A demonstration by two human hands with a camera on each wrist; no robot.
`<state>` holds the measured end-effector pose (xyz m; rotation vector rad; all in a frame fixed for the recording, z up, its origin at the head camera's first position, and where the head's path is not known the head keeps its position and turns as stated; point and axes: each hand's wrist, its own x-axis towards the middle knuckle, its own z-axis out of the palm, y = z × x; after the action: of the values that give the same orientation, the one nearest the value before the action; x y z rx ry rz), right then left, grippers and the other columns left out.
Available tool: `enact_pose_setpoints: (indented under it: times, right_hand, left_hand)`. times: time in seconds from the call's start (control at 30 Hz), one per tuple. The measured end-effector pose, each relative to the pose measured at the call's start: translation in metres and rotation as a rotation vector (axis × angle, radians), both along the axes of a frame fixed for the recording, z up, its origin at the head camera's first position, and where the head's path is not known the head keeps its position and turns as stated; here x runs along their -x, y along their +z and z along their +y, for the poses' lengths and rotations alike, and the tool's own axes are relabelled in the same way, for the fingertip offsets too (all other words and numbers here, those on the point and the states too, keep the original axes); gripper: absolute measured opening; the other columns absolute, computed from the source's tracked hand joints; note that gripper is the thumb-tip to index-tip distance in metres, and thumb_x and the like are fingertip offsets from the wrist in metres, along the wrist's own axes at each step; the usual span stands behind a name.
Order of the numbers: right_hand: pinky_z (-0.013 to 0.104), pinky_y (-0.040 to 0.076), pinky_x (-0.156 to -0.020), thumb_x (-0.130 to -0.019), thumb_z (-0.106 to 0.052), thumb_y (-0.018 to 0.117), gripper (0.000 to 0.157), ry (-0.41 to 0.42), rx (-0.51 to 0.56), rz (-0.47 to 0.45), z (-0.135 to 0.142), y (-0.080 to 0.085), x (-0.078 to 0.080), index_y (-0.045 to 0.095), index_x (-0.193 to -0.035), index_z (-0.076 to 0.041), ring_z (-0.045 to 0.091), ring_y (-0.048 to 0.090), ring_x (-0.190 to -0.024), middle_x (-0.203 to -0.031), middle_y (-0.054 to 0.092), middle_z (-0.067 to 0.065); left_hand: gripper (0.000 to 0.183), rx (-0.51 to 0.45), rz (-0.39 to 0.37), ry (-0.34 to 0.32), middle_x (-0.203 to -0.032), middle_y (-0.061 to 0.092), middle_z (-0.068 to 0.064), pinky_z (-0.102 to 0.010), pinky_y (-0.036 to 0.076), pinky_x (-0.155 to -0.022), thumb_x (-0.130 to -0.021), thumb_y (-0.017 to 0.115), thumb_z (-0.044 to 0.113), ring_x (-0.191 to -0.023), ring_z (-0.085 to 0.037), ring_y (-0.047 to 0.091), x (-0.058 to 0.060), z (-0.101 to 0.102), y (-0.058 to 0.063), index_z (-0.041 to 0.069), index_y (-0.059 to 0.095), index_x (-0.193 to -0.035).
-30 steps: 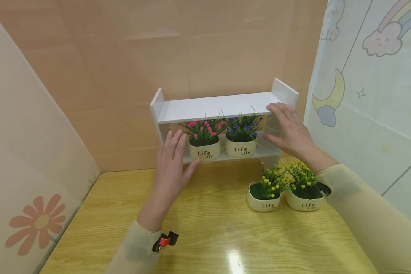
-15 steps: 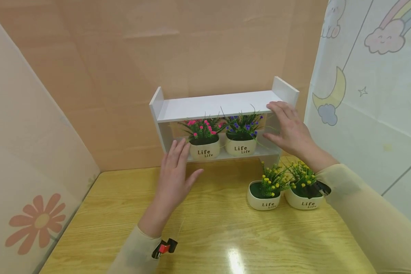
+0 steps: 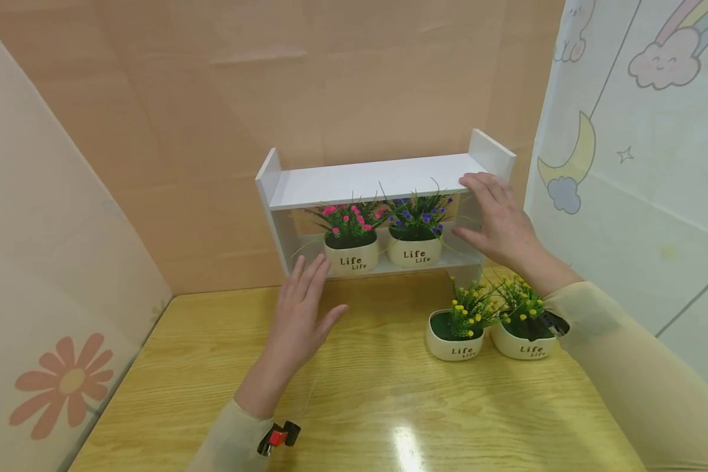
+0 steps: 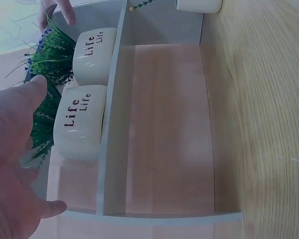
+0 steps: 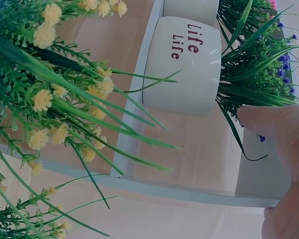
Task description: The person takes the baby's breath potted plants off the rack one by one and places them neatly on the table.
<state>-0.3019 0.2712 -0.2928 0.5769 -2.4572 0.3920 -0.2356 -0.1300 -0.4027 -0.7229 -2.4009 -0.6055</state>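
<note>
A white two-tier shelf (image 3: 377, 180) stands against the back wall. On its lower board sit a cream pot with pink flowers (image 3: 351, 252) and, to its right, a cream pot with purple flowers (image 3: 414, 246). My left hand (image 3: 297, 318) is in front of the shelf's lower left corner, fingers extended and thumb spread, holding nothing. My right hand (image 3: 498, 219) is at the shelf's right end, fingertips at the upper board's front edge. Its thumb lies lower, beside the purple flowers; contact with the shelf is hard to make out.
Two cream pots with yellow flowers, a left one (image 3: 455, 341) and a right one (image 3: 522, 341), stand on the wooden table (image 3: 360, 406) below my right forearm. A patterned wall (image 3: 631, 196) rises close on the right, and a tan wall (image 3: 377, 72) is behind.
My left hand has moved down, away from the shelf's left side. My right hand has kept its place at the right end. The pots remain where they were.
</note>
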Motion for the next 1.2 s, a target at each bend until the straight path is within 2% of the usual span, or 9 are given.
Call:
enact_pose_setpoints:
  times: [0.07,0.33,0.6,0.73,0.87,1.03,1.2]
  right_hand:
    - [0.071,0.036,-0.122,-0.085,-0.007,0.095,0.099,-0.003,0.001,-0.004,0.000,0.000,-0.001,0.037,-0.165,-0.006,0.046,0.027,-0.158,-0.168,0.036,0.022]
    - [0.072,0.037,-0.120,-0.084,-0.006,0.095,0.099,-0.005,0.005,-0.003,0.000,0.001,-0.002,0.038,-0.165,-0.006,0.046,0.026,-0.159,-0.169,0.035,0.022]
    - [0.073,0.041,-0.116,-0.084,-0.005,0.095,0.099,-0.004,0.008,-0.002,-0.001,0.001,-0.003,0.038,-0.165,-0.007,0.046,0.027,-0.158,-0.167,0.036,0.022]
    - [0.073,0.041,-0.116,-0.083,-0.005,0.095,0.100,0.000,0.005,-0.005,-0.001,0.001,-0.004,0.038,-0.165,-0.006,0.047,0.027,-0.158,-0.168,0.035,0.022]
    - [0.072,0.037,-0.120,-0.083,-0.006,0.095,0.101,0.007,0.006,-0.006,-0.001,0.002,-0.003,0.037,-0.165,-0.006,0.046,0.026,-0.158,-0.168,0.035,0.022]
    - [0.072,0.036,-0.121,-0.083,-0.007,0.095,0.101,0.010,0.006,-0.012,-0.001,0.001,-0.004,0.037,-0.166,-0.007,0.046,0.026,-0.159,-0.169,0.034,0.022]
    - [0.072,0.036,-0.121,-0.084,-0.008,0.095,0.101,0.014,0.008,-0.010,-0.001,0.002,-0.005,0.036,-0.166,-0.008,0.046,0.027,-0.158,-0.168,0.035,0.021]
  left_hand:
    - [0.091,-0.002,-0.026,0.005,-0.181,0.028,-0.008,-0.073,0.023,-0.127,-0.103,0.080,0.038,-0.168,-0.040,0.015,0.002,0.000,0.000,0.007,0.031,-0.173]
    - [0.094,-0.057,-0.075,0.011,-0.181,0.025,-0.012,-0.070,0.023,-0.129,-0.104,0.080,0.039,-0.167,-0.043,0.019,0.020,0.003,0.001,0.006,0.027,-0.175]
    - [0.101,-0.118,-0.177,0.033,-0.180,0.021,-0.021,-0.051,0.024,-0.133,-0.105,0.077,0.044,-0.167,-0.036,0.020,0.039,0.012,0.009,0.000,0.018,-0.175]
    - [0.102,-0.138,-0.241,0.058,-0.179,0.020,-0.025,-0.051,0.023,-0.133,-0.106,0.076,0.046,-0.167,-0.038,0.019,0.047,0.017,0.014,-0.004,0.018,-0.173]
    - [0.104,-0.158,-0.277,0.080,-0.177,0.022,-0.030,-0.053,0.025,-0.132,-0.104,0.077,0.049,-0.165,-0.043,0.024,0.056,0.021,0.017,-0.007,0.019,-0.172]
    - [0.107,-0.207,-0.330,0.092,-0.176,0.026,-0.028,-0.058,0.032,-0.129,-0.102,0.079,0.051,-0.161,-0.044,0.032,0.064,0.026,0.022,-0.001,0.019,-0.174]
    - [0.103,-0.228,-0.357,0.095,-0.168,0.039,-0.023,-0.057,0.041,-0.124,-0.101,0.081,0.050,-0.153,-0.041,0.044,0.070,0.030,0.027,0.004,0.023,-0.173]
